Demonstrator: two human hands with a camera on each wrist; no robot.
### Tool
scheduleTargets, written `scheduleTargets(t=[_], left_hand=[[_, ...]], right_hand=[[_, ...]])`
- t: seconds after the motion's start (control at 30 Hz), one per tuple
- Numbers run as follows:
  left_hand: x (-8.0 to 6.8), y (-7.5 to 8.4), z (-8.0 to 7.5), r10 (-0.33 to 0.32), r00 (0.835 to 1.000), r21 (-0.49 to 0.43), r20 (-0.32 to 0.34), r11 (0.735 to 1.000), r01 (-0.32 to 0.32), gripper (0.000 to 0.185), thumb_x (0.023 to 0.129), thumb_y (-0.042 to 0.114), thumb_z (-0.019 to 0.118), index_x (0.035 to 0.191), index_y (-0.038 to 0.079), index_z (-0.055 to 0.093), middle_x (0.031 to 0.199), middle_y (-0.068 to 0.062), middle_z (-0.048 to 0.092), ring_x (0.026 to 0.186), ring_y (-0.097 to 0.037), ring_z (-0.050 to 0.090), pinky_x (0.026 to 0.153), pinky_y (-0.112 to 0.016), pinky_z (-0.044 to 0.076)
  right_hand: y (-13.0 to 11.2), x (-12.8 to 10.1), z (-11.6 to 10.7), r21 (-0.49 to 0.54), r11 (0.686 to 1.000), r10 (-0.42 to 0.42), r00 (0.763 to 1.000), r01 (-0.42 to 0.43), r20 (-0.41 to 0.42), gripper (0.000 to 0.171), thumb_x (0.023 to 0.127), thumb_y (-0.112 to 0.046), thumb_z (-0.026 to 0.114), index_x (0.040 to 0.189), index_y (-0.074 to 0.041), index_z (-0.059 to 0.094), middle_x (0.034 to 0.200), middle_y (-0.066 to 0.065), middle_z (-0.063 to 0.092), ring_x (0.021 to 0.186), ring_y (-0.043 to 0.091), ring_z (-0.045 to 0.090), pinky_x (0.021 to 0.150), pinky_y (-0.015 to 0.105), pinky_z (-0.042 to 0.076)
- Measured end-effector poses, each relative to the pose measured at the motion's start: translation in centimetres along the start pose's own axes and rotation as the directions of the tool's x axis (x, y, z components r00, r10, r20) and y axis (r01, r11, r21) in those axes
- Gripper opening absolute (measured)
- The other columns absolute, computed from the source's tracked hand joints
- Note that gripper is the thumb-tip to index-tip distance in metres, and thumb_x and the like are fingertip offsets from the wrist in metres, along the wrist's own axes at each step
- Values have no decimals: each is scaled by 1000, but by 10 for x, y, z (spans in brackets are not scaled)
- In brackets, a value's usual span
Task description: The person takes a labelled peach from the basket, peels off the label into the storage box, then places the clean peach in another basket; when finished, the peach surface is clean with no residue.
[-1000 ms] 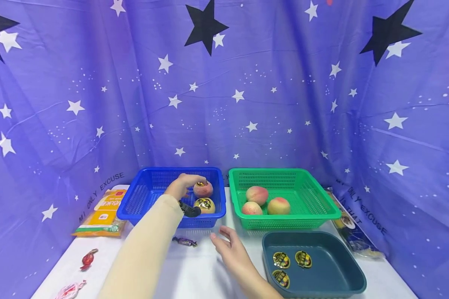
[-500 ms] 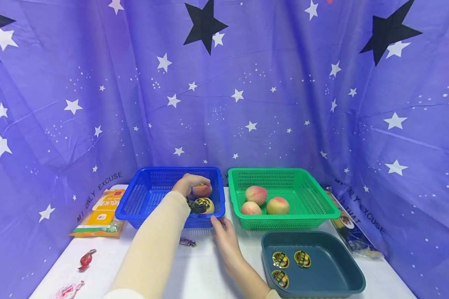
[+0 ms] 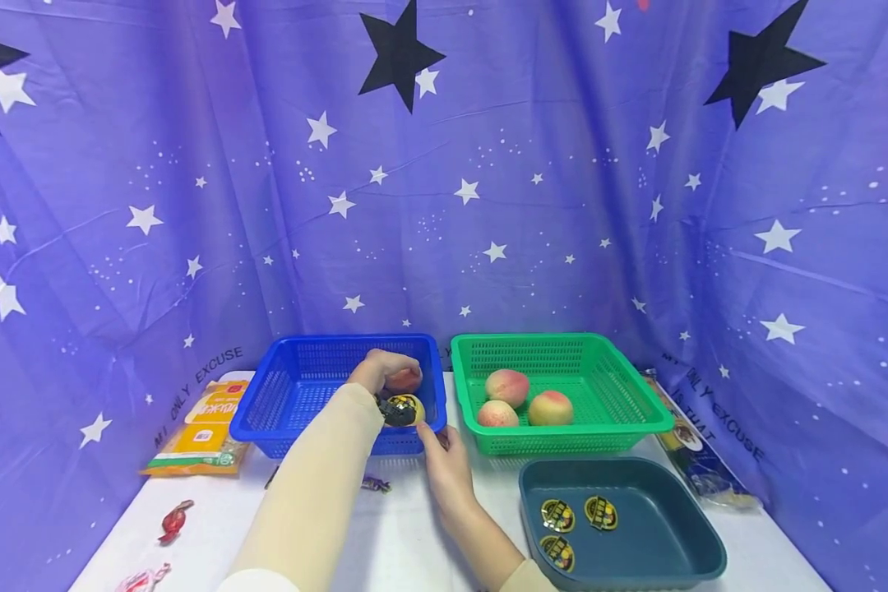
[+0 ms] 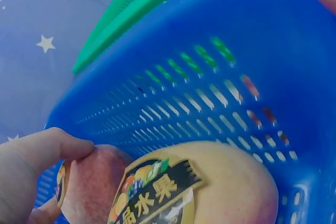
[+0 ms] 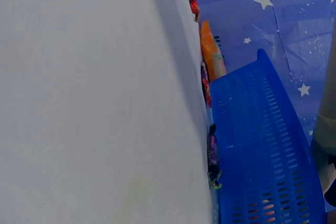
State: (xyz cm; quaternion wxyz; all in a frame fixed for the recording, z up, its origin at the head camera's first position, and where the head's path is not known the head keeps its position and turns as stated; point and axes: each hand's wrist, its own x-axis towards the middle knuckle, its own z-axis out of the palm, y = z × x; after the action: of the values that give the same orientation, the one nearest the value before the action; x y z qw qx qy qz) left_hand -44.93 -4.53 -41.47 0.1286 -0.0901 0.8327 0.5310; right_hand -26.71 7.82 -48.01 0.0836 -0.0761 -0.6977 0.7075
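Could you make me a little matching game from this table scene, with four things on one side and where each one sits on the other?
Things:
1. stickered peach
2. three plain peaches
3. loose stickers
4. red candy

Places:
A. in the dark tray
B. on the white table, near its left edge
C. in the blue basket
D. in the green basket

Pairs: 1-C, 2-D, 3-A, 4-B

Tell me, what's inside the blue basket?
Two peaches sit in the blue basket. The left hand grips the back peach, covering most of it. The front peach shows a sticker. The arm hides some of the basket floor.
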Motion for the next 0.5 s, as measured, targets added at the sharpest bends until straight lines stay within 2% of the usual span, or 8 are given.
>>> scheduleTargets(t=[0.1, 0.27, 0.37, 0.5], left_hand=[[-2, -2, -1, -6, 1000, -39, -9, 999, 6, 72, 80, 23, 87, 139, -8, 59, 121, -11, 60, 100, -24, 66, 97, -45, 68], [-4, -7, -9, -19, 999, -112, -32, 994, 15, 91, 83, 29, 87, 152, -7, 41, 135, -18, 55, 104, -28, 69, 98, -49, 69], [-4, -6, -15, -11, 999, -139, -47, 990, 5, 86, 83, 32, 88, 148, -5, 47, 137, -17, 60, 109, -28, 71, 100, -51, 68], [-11, -1, -22, 26, 998, -183, -61, 983, -37, 66, 83, 33, 87, 133, 0, 61, 130, -13, 66, 111, -29, 73, 104, -55, 66]], right_hand=[[2, 2, -3, -9, 1000, -10, 1000, 11, 15, 57, 110, -39, 66, 145, 6, 60, 147, 26, 68, 143, 42, 61, 125, 62, 47], [8, 8, -6, -32, 999, -18, 999, 19, 38, 60, 110, -42, 67, 146, 6, 60, 143, 24, 71, 135, 37, 66, 118, 59, 53], [10, 11, -7, -34, 999, -11, 999, 13, 48, 61, 109, -42, 68, 146, 5, 60, 140, 23, 72, 133, 34, 67, 116, 57, 55], [9, 13, -9, -3, 1000, 5, 998, -5, 69, 61, 110, -42, 68, 147, 6, 58, 140, 23, 72, 134, 35, 66, 116, 57, 56]])
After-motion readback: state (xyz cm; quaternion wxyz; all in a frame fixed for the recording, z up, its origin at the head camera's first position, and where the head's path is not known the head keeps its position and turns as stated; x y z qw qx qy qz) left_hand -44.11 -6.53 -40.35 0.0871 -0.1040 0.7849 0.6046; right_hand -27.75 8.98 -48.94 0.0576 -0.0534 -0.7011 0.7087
